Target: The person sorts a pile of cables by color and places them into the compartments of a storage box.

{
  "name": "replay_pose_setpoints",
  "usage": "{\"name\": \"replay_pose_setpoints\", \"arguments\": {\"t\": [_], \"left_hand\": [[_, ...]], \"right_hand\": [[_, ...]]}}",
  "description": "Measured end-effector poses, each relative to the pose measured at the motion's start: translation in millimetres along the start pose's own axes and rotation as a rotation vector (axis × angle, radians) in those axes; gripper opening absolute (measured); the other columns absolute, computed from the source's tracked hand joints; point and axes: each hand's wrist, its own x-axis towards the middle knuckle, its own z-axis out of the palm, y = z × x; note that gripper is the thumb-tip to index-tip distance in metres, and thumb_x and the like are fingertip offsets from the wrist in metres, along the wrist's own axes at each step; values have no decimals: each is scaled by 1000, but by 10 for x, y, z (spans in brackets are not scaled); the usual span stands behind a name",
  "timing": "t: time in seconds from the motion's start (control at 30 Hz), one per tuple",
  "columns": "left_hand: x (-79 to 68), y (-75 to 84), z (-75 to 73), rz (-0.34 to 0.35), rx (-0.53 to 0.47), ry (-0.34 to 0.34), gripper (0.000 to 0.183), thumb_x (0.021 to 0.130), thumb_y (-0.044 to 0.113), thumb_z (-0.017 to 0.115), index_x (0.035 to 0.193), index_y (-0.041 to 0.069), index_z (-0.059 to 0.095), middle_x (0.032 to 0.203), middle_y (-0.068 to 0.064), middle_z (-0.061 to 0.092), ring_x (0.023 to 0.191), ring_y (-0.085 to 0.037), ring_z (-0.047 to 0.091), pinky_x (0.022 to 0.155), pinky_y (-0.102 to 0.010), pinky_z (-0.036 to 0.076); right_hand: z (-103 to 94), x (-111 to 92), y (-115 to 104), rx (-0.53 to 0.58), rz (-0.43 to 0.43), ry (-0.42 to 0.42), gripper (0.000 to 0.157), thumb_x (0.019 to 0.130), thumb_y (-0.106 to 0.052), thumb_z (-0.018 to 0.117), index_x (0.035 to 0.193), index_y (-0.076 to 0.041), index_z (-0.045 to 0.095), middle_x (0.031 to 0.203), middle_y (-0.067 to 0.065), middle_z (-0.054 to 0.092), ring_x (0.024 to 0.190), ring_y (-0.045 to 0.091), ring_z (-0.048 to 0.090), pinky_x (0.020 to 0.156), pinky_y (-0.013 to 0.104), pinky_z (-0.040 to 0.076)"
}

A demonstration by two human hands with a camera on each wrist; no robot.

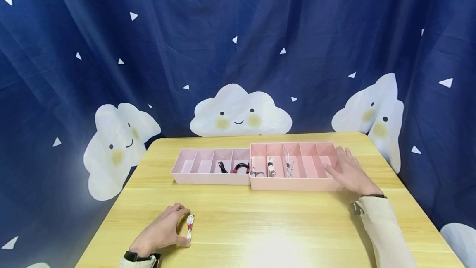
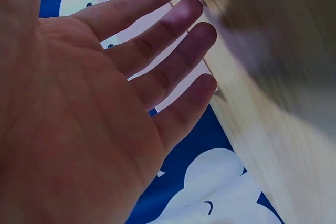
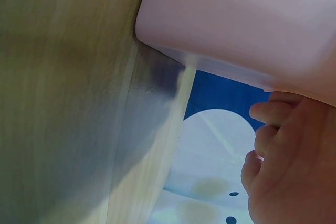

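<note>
A small bundled white cable (image 1: 190, 227) with a red tie lies on the table at front left. My left hand (image 1: 163, 227) is around it, thumb at its near end and fingertips by its far end. In the left wrist view the fingers (image 2: 181, 51) are spread and fairly straight; the thumb and cable are out of sight. My right hand (image 1: 353, 172) holds the right end of the pink divided box (image 1: 293, 184), thumb over the rim and inside. In the right wrist view its bent fingers (image 3: 270, 113) lie along the outside of the end wall (image 3: 236, 24).
A lilac divided box (image 1: 210, 178) adjoins the pink one on the left, with a black cable (image 1: 222, 167) and a black coiled cable (image 1: 241, 167) with red ties inside. White cables (image 1: 271, 166) sit in the pink box's left compartments. A blue cloud-print curtain (image 1: 238, 61) hangs behind the table.
</note>
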Motion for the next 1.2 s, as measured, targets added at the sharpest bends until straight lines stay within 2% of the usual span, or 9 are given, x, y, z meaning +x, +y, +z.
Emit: {"name": "replay_pose_setpoints", "arguments": {"t": [0.27,0.4,0.6,0.97,1.2], "left_hand": [[10,29,34,4,-18,7,88,61,44,97,131,3,65,126,-5,62,116,-26,59,102,-55,51],[18,44,49,33,-7,26,86,62,41,96,133,4,64,130,-5,62,120,-26,60,104,-55,51],[29,61,64,58,5,46,81,62,38,94,130,5,66,126,-1,63,117,-23,61,103,-52,52],[46,42,95,54,-20,30,78,64,39,93,129,5,66,121,3,61,112,-18,61,102,-48,54],[73,15,83,51,-21,45,75,64,37,92,127,6,67,119,5,61,108,-14,60,101,-46,55]], "right_hand": [[-9,-4,7,0,8,-14,97,105,-55,47,160,12,5,164,42,8,154,60,-2,122,73,8],[-13,-6,6,4,12,-17,97,105,-55,46,161,12,3,164,42,7,154,59,-4,122,73,7],[-13,-14,2,9,14,-13,97,105,-55,46,160,12,4,164,42,7,154,59,-4,121,74,7],[-18,-21,20,5,3,-2,96,105,-55,46,160,13,6,164,42,8,154,59,-4,121,74,7],[3,-4,1,12,-4,12,95,105,-53,49,159,14,10,163,43,10,154,60,-1,120,75,8]]}}
